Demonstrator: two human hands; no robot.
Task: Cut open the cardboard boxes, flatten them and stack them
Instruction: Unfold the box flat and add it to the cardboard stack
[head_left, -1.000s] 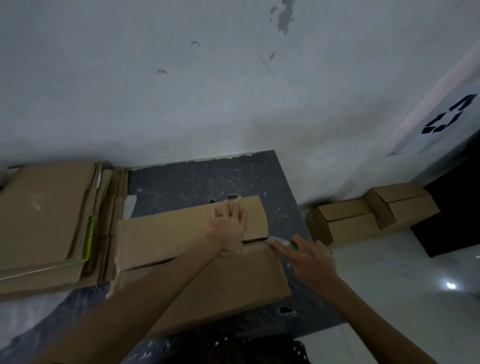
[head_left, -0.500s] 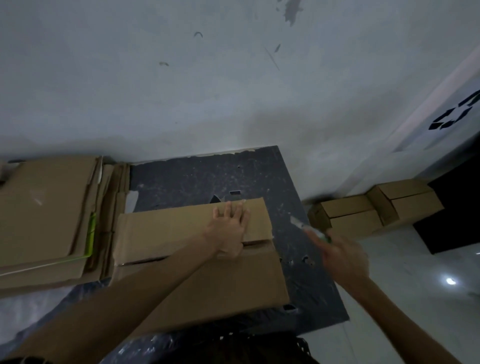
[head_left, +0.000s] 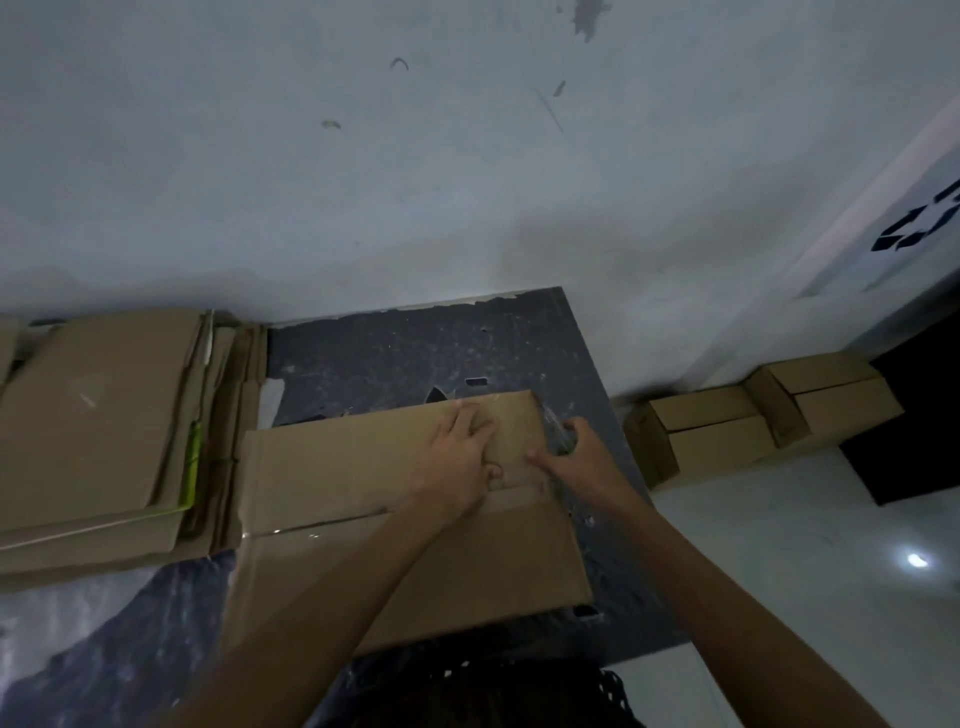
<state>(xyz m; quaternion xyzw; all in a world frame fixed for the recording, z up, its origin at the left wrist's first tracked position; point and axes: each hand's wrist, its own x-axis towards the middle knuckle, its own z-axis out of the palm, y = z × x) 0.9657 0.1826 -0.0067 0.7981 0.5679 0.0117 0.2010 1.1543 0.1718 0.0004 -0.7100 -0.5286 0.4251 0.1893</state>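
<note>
The cardboard box (head_left: 363, 467) lies on the dark mat (head_left: 415, 353), its long side running left to right, directly in front of the person. The centre seam is parted at its right portion; a strip of clear tape (head_left: 291, 531) shows on the seam near the left end.

The left hand (head_left: 460, 452) rests flat on the far flap, with the fingers (head_left: 470, 415) straight and close together, holding nothing.

The right hand (head_left: 576, 460) is at the right end of the box. Its thumb (head_left: 537, 457) lies on the top face and its fingers are curled over the edge (what they enclose is blurred and cannot be determined).

The stack of flattened cardboard (head_left: 93, 426) lies on the left, touching the box's left end. Two closed boxes (head_left: 711, 431) sit on the pale floor (head_left: 779, 545) to the right, against the wall (head_left: 467, 182).
</note>
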